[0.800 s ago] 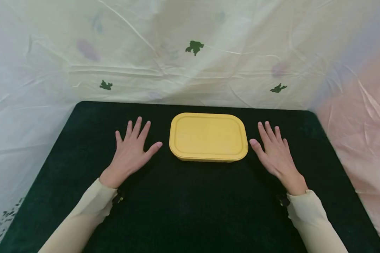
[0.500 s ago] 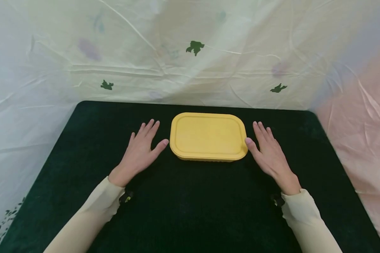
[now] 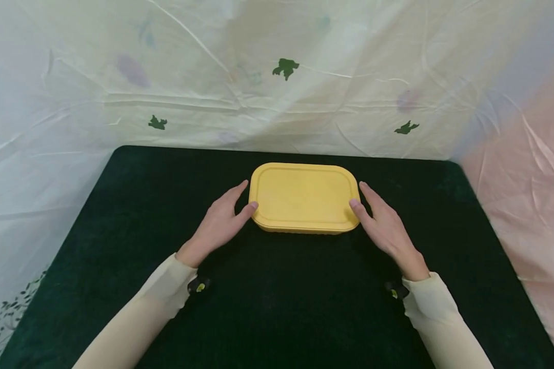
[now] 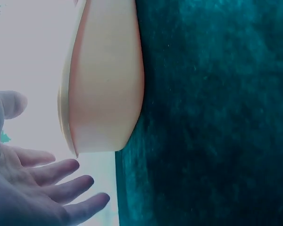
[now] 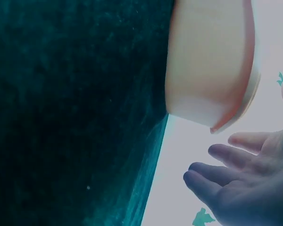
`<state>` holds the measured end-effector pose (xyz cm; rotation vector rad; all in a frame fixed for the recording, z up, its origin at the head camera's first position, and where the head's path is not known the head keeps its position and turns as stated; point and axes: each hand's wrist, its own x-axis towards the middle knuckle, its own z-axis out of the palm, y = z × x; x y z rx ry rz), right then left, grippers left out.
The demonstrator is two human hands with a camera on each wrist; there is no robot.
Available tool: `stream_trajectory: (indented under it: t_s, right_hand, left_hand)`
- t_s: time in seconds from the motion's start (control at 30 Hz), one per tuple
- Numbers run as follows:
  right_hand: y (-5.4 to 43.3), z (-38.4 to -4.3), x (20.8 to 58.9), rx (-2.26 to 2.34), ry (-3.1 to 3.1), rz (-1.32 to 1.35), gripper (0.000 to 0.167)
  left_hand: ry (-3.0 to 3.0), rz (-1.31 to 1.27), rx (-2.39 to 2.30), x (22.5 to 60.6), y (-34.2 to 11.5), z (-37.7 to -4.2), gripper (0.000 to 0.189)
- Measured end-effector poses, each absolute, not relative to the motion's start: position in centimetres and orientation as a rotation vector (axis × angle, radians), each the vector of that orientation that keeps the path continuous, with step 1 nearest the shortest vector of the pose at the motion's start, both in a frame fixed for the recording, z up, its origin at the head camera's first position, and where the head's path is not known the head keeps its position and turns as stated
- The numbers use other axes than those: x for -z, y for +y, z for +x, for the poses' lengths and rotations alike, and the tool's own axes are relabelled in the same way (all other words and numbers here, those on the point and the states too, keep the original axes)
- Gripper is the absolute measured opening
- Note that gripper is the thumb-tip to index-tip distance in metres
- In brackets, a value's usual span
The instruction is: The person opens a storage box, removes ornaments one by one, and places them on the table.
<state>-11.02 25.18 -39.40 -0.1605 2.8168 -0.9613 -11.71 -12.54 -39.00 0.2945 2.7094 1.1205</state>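
Observation:
A yellow lidded rectangular container [image 3: 304,197] with rounded corners sits on the dark green tabletop, its lid on. To its left, my left hand [image 3: 219,223] is held with fingers extended, the thumb tip over the lid's left edge. On the other side my right hand [image 3: 385,225] mirrors it, its thumb tip over the lid's right edge. In the left wrist view the fingers [image 4: 61,186] stand apart from the container wall [image 4: 104,80]. The right wrist view likewise shows a gap between the slightly bent fingers [image 5: 221,172] and the container [image 5: 207,56]. Whether either thumb touches the lid I cannot tell.
The dark green cloth-covered table [image 3: 277,307] has its back edge just behind the container. A pale curtain [image 3: 341,77] with green leaf shapes hangs behind the table and along the sides. Dark wrist cameras sit under both cuffs.
Both hands have moved inward toward the container from either side, the left one farther. Their thumbs have come over the lid's edges and the spread fingers have drawn together. The container stays in place.

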Motion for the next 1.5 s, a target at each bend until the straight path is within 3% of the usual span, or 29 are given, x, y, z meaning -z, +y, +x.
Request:
stream_trajectory:
  t_s: [0.37,0.77,1.5]
  right_hand:
    - [25.2,-11.3,39.8,1.016,2.771,-0.086,0.086]
    - [25.1,-11.1,39.9,1.108,2.761,-0.071,0.077]
    - [24.8,-10.8,39.4,1.161,2.791,-0.121,0.069]
  left_hand:
    - [2.645,0.236,-1.23,39.7,-12.2,-12.4,0.068]
    - [2.638,0.187,-1.289,40.2,-12.0,-12.4,0.061]
    - [2.614,0.207,-1.277,39.2,-11.1,-11.8,0.07]
